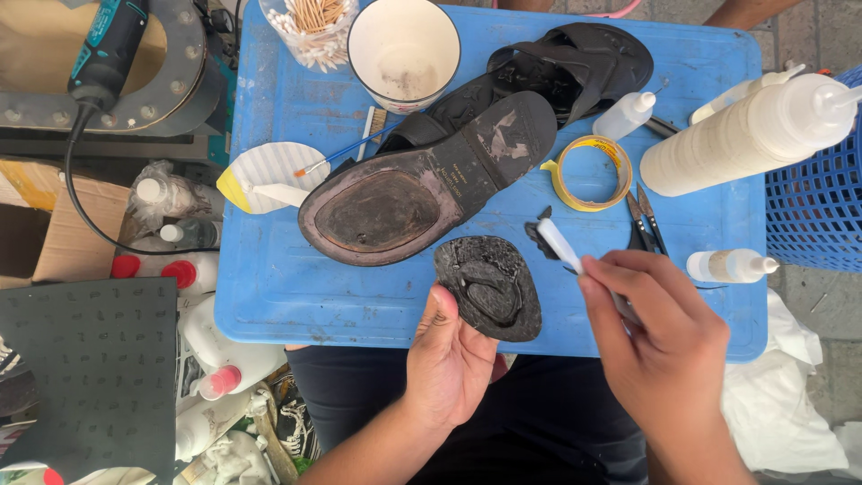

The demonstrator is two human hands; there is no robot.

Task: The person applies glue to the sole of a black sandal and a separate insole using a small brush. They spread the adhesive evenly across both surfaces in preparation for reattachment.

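My left hand (446,359) holds a black rubber sole piece (489,286) by its near edge, above the front of the blue plastic table (287,287). My right hand (663,341) grips a white spatula-like tool (558,244) whose dark tip points up and left, just right of the sole piece. A black sandal (422,180) lies sole up in the middle of the table, its forepart bare and brown. A second black sandal (575,58) rests behind it.
On the table: a white cup (403,49), a jar of cotton swabs (310,27), a yellow tape roll (591,171), scissors (645,220), small squeeze bottles (729,265) and a big white bottle (745,135). Bottles, a black sheet (90,377) and a power tool (108,45) crowd the left.
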